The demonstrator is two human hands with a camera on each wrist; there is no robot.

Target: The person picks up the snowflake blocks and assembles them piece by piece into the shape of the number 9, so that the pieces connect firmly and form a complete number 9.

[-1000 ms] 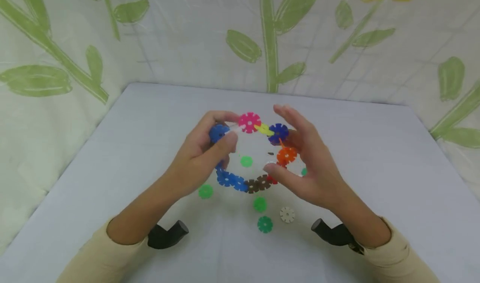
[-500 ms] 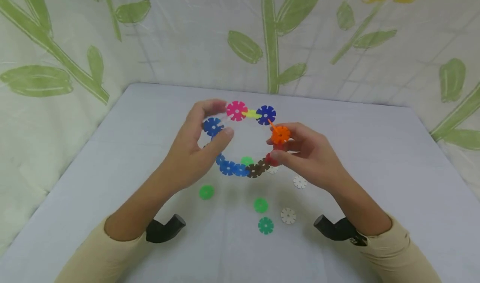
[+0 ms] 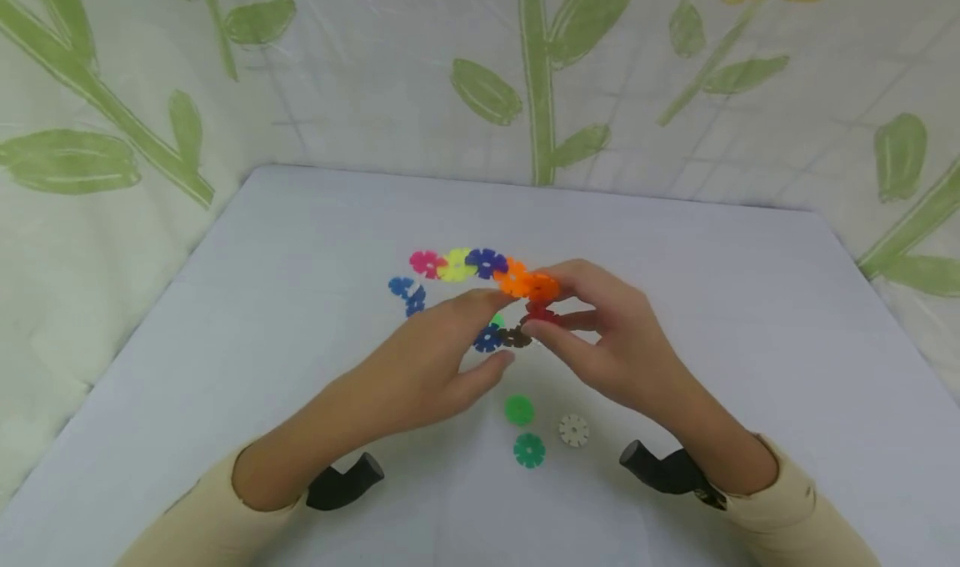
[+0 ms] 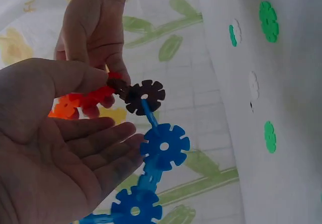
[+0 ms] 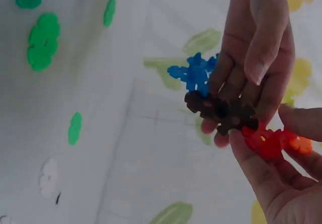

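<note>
A loop of interlocking notched plastic discs (image 3: 486,263) is held up above the table, running through pink, yellow, dark blue, orange, red, brown and blue. On its right side my right hand (image 3: 607,325) pinches the red and orange discs (image 5: 264,142) between thumb and fingers. My left hand (image 3: 435,363) reaches across the near left part of the loop. Its fingers lie extended behind the brown discs (image 5: 236,118), and its thumb stands apart from them in the right wrist view. Blue discs (image 4: 164,146) hang beside the left fingertips. Part of the loop is hidden behind the left hand.
Loose discs lie on the white table (image 3: 315,233): a green one (image 3: 519,410), a teal one (image 3: 529,450) and a white one (image 3: 573,430). A black wrist mount (image 3: 345,482) sits under each forearm. A flower-printed cloth (image 3: 375,75) hangs behind the table.
The left hand has let go of the loop's left side and moved right toward the brown discs. The right hand first closed on the red and orange discs; the loop has since tilted flatter.
</note>
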